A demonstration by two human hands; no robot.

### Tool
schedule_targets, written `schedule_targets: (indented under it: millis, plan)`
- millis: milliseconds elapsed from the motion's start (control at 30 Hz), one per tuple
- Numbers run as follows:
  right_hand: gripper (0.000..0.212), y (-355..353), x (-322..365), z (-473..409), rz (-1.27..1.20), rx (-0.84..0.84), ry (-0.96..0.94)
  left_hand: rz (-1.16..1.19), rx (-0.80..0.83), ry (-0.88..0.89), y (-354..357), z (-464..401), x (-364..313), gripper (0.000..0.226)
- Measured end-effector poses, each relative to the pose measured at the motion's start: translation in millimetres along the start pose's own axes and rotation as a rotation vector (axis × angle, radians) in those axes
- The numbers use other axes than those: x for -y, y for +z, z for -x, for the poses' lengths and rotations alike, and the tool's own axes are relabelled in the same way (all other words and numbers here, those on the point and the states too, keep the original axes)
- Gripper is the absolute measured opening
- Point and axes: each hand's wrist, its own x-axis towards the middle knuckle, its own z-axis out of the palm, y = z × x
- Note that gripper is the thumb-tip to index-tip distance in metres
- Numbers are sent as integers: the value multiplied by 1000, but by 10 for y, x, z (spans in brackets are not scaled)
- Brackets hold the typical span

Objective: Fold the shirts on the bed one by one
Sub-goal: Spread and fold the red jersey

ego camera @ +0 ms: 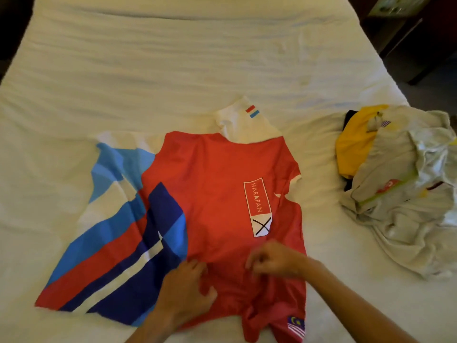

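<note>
Shirt: a red jersey with a white "HARAPAN" label and blue, dark blue and white stripes point(217, 194) is lying spread across the near middle of the bed, its striped part reaching out to the left and a white sleeve with small red and blue bars pointing to the far side
Bed: a wide mattress under a wrinkled cream sheet point(173, 65) is carrying everything, stretching away to the far edge
Left hand: the left hand point(188, 288) is resting on the near hem of the jersey, fingers bent and bunching the red cloth, the thumb pressing into a fold
Right hand: the right hand point(272, 261) is sitting just right of the left one, fingers curled, seemingly pinching red cloth, though blur is making the grip hard to read
Pile: a crumpled heap of pale grey-white shirts with a yellow garment on its far left side point(400, 184) is lying at the right edge of the bed, well apart from the jersey
</note>
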Motion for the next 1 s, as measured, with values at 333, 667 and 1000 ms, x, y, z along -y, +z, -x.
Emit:
schedule_targets:
  millis: [333, 667, 1000]
  plan:
    - [54, -1184, -496, -678, -389, -957, 761, -122, -127, 170, -331, -1618, -326, 52]
    - [23, -1206, -1248, -309, -276, -1175, 629, -253, 20, 248, -2, -2147, -435, 65]
    - [39, -1454, 424, -1720, 330, -1008, -188, -101, -475, 197, -1080, -2561, 543, 45]
